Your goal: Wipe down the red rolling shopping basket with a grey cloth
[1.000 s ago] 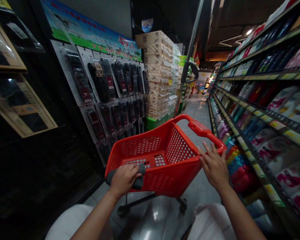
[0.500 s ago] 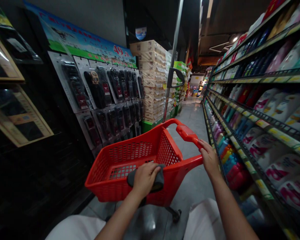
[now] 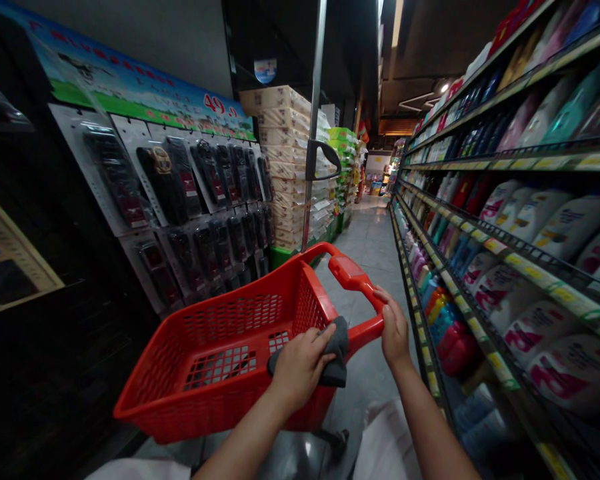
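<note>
I see the left hand (image 3: 300,363) pressing a grey cloth (image 3: 336,350) onto the basket (image 3: 220,333) rim; right hand (image 3: 395,330), closed round the handle (image 3: 353,277), sits just right of it.

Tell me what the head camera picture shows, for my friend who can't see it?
A person's left hand presses a grey cloth on the rim of an empty red shopping basket, while the right hand grips its handle. Product-filled shelves line the right side of the aisle.
</note>
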Action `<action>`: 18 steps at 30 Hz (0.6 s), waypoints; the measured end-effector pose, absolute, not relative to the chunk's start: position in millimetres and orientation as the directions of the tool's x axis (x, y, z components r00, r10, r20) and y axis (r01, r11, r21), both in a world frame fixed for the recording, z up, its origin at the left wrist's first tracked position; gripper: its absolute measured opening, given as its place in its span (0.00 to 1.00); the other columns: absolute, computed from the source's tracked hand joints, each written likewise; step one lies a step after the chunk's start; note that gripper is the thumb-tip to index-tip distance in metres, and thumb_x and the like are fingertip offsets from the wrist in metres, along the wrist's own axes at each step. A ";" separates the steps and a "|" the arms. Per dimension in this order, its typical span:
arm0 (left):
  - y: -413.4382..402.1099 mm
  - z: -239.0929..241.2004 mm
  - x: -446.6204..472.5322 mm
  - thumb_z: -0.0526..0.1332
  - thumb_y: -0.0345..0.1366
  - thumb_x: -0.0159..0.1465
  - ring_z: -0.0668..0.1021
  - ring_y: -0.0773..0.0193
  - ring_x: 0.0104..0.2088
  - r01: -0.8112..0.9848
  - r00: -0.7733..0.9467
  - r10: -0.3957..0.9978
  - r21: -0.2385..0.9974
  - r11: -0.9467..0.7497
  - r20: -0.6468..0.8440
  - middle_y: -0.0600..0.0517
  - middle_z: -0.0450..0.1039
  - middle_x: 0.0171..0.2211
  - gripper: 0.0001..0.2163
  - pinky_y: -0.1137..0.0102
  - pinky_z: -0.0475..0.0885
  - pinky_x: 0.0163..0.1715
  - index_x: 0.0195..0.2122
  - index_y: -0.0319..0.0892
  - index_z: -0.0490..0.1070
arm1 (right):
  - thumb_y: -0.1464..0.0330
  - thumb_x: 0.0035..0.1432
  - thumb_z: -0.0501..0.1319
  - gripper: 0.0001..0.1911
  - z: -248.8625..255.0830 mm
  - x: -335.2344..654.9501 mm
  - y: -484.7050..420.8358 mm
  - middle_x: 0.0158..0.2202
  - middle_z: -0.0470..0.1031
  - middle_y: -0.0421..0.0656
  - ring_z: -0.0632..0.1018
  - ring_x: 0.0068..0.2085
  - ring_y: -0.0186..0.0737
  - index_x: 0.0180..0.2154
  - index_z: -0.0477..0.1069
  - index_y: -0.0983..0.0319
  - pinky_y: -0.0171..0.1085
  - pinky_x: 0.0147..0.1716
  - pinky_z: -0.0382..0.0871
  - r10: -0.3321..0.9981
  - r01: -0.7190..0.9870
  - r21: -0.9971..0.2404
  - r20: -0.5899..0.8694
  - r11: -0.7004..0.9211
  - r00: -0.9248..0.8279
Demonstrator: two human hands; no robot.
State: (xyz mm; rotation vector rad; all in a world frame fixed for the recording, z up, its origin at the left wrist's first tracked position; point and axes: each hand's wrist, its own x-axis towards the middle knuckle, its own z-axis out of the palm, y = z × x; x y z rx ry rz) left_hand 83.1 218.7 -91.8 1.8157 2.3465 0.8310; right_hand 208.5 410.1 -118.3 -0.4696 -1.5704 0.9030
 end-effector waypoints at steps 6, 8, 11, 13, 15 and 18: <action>238.3 -85.1 73.6 0.54 0.38 0.66 0.78 0.60 0.38 0.449 -0.505 0.817 0.893 -0.027 0.279 0.50 0.79 0.38 0.14 0.68 0.72 0.39 0.45 0.42 0.77 | 0.58 0.65 0.50 0.23 -126.1 205.6 402.0 0.59 0.70 0.51 0.70 0.60 0.51 0.56 0.70 0.60 0.57 0.61 0.61 0.786 -0.251 -0.814 0.575 0.524 -0.228; 251.6 -75.0 64.4 0.53 0.39 0.67 0.78 0.59 0.40 0.459 -0.558 0.746 0.884 -0.089 0.364 0.49 0.79 0.39 0.15 0.68 0.72 0.41 0.46 0.41 0.76 | 0.58 0.65 0.50 0.23 -127.5 205.4 401.2 0.59 0.70 0.50 0.69 0.61 0.51 0.55 0.70 0.60 0.57 0.60 0.63 0.795 -0.270 -0.824 0.559 0.499 -0.236; 266.5 -60.7 45.6 0.55 0.39 0.67 0.75 0.56 0.50 0.745 -0.430 0.723 0.664 -0.054 0.541 0.48 0.76 0.48 0.15 0.61 0.69 0.52 0.51 0.46 0.74 | 0.58 0.65 0.51 0.21 -127.4 206.4 400.8 0.59 0.70 0.50 0.69 0.61 0.51 0.53 0.72 0.60 0.58 0.62 0.59 0.785 -0.277 -0.822 0.562 0.497 -0.260; 270.1 -59.4 35.0 0.57 0.38 0.65 0.74 0.54 0.53 0.859 -0.245 0.852 0.510 -0.031 0.463 0.47 0.74 0.53 0.14 0.57 0.67 0.56 0.51 0.48 0.74 | 0.59 0.65 0.51 0.21 -126.1 207.7 401.0 0.60 0.69 0.50 0.69 0.61 0.51 0.52 0.72 0.60 0.58 0.63 0.57 0.776 -0.271 -0.820 0.568 0.504 -0.275; 269.4 -65.5 29.1 0.57 0.38 0.66 0.70 0.53 0.59 0.888 -0.112 0.925 0.454 -0.070 0.362 0.46 0.69 0.59 0.15 0.53 0.63 0.60 0.53 0.49 0.73 | 0.61 0.64 0.50 0.21 -124.1 209.1 401.8 0.60 0.70 0.50 0.70 0.61 0.50 0.52 0.73 0.60 0.58 0.64 0.57 0.768 -0.242 -0.815 0.579 0.527 -0.274; 267.7 -78.6 26.3 0.56 0.39 0.67 0.61 0.53 0.66 0.881 0.010 0.941 0.442 -0.168 0.337 0.48 0.65 0.63 0.16 0.48 0.53 0.65 0.56 0.50 0.70 | 0.67 0.62 0.49 0.21 -119.1 212.1 404.7 0.58 0.72 0.50 0.69 0.62 0.50 0.51 0.74 0.61 0.58 0.63 0.58 0.732 -0.126 -0.775 0.628 0.619 -0.266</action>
